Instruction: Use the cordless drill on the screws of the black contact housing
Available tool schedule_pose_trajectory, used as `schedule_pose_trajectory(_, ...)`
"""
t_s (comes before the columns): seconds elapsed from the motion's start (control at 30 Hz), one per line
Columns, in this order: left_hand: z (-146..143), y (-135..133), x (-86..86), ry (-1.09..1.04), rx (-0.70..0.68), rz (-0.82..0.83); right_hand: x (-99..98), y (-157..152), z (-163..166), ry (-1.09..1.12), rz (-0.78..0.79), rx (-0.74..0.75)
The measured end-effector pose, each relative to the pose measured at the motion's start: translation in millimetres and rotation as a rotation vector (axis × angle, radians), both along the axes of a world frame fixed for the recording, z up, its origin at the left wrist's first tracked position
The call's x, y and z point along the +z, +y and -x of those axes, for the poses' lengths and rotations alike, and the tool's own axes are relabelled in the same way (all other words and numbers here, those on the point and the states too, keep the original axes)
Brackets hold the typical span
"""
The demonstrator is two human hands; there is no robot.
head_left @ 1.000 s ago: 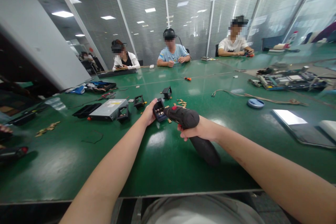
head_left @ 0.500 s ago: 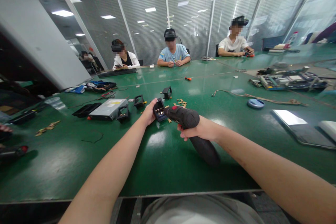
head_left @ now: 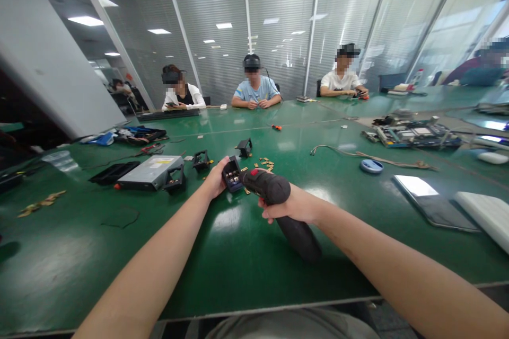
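My left hand [head_left: 217,178] grips a small black plastic part [head_left: 231,174] with brass contacts showing inside, held just above the green table [head_left: 246,254]. My right hand [head_left: 292,205] is wrapped round the black electric screwdriver [head_left: 278,206], whose front end with a red button points into the part. The tool's handle slants down toward the table in front of me. Small brass pieces [head_left: 265,161] lie scattered just beyond the part.
A grey metal drive box [head_left: 149,172], black brackets [head_left: 201,160] and a black tray [head_left: 113,172] lie to the left. A blue round lid [head_left: 371,166], a cable [head_left: 358,153], circuit boards [head_left: 413,134] and a dark tablet [head_left: 433,204] lie to the right. Three people sit across the table.
The view has tipped up and turned slightly right, so everything sits lower and further left. Both hands keep the same hold on the part and the screwdriver.
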State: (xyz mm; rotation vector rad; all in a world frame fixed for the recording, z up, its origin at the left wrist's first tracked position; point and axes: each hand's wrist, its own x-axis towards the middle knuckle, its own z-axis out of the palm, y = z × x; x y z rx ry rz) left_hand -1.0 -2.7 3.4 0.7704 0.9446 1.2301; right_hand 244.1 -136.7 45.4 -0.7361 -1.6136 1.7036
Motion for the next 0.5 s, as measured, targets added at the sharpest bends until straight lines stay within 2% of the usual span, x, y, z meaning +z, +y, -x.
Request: schedule_pose_trajectory(0.5,-2.8,-3.1,2.1,0.012,-0.01,0.007,2.3,-0.9,0.3,0.008,0.017,0.008)
